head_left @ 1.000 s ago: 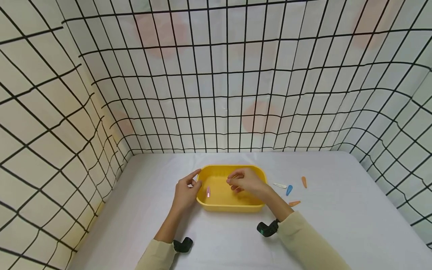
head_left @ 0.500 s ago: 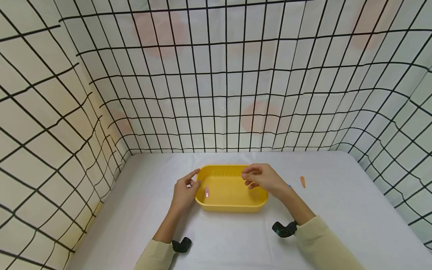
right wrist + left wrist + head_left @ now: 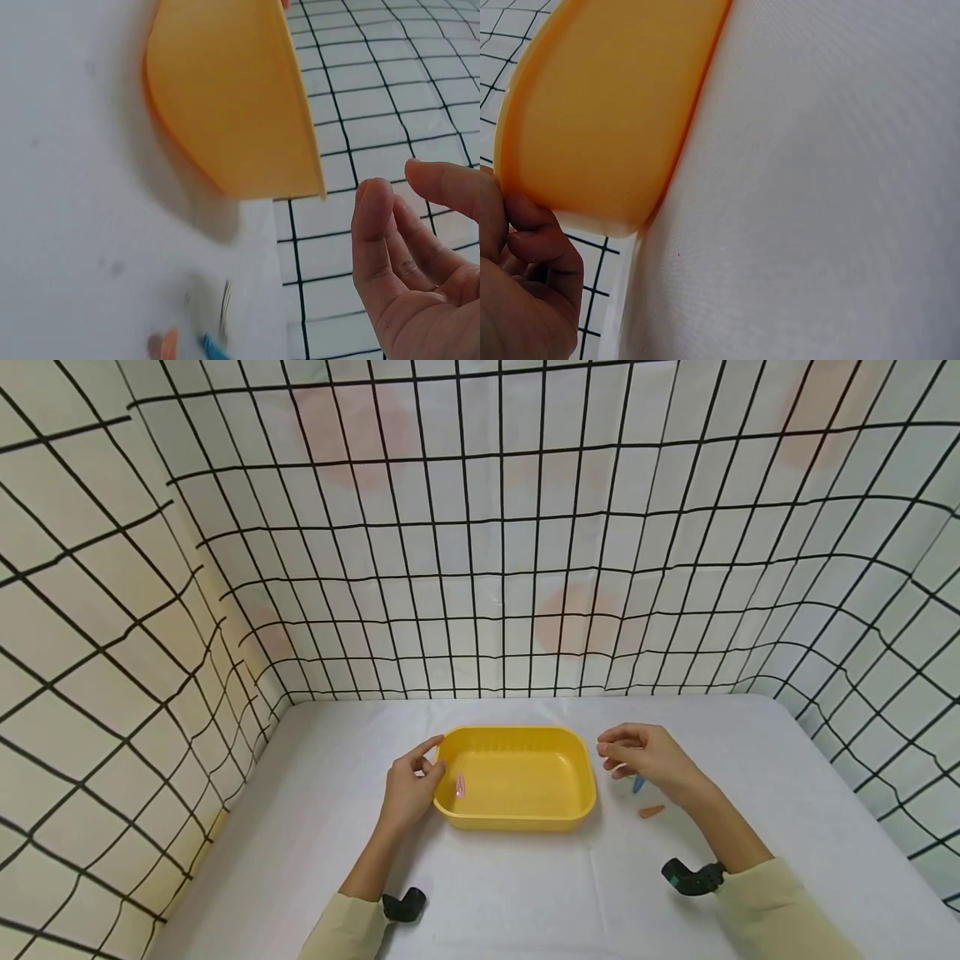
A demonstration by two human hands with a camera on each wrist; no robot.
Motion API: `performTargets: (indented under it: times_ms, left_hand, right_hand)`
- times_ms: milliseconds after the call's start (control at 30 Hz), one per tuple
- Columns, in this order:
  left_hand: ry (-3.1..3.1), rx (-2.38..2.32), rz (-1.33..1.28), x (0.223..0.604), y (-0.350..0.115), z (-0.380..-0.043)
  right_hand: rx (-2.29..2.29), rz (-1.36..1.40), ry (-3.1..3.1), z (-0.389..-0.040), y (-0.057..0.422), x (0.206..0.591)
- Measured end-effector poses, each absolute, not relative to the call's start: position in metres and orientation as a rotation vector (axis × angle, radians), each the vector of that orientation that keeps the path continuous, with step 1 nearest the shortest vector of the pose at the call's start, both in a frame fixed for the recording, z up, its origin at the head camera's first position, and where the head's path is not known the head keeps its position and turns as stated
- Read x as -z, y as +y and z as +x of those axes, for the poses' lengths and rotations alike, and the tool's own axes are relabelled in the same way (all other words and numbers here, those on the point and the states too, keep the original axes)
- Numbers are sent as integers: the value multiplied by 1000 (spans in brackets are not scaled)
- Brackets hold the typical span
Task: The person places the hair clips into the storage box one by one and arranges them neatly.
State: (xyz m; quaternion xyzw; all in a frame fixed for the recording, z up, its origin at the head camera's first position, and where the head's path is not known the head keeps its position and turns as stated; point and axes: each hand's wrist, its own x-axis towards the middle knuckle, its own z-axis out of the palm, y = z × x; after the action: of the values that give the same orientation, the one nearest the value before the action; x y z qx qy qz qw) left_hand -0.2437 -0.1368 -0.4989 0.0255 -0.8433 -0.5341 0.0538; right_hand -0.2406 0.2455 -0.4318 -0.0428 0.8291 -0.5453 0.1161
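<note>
My left hand (image 3: 408, 789) holds the left rim of a shallow yellow plastic tray (image 3: 517, 822), thumb and finger at its edge. In the left wrist view, the other fingers of that hand (image 3: 536, 277) curl beside the tray wall. Inside the tray, near its left end, lies a pink hair clip (image 3: 461, 785). My right hand (image 3: 648, 758) hovers just right of the tray, fingers loosely bent and holding nothing. Below it on the table are a blue hair clip (image 3: 638, 783) and an orange one (image 3: 651, 811). The right wrist view also shows a white clip (image 3: 225, 307).
A white cloth covers the table (image 3: 510, 893). Black wire mesh (image 3: 480, 568) stands along the back and both sides, with white sheeting behind it. Each wrist carries a small black camera (image 3: 405, 905). The second orange clip is hidden behind the right hand.
My right hand has moved right, from over the tray's inside out past its right rim, above the loose clips. The left hand and the tray stay put, with the pink clip still inside.
</note>
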Motion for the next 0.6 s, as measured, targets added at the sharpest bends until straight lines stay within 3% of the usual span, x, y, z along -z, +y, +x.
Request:
performTargets:
  times_ms: [600]
  left_hand:
    - [-2547,1640,91,499,-136,-244]
  right_hand:
    - [1555,-28,2453,-216,305,470]
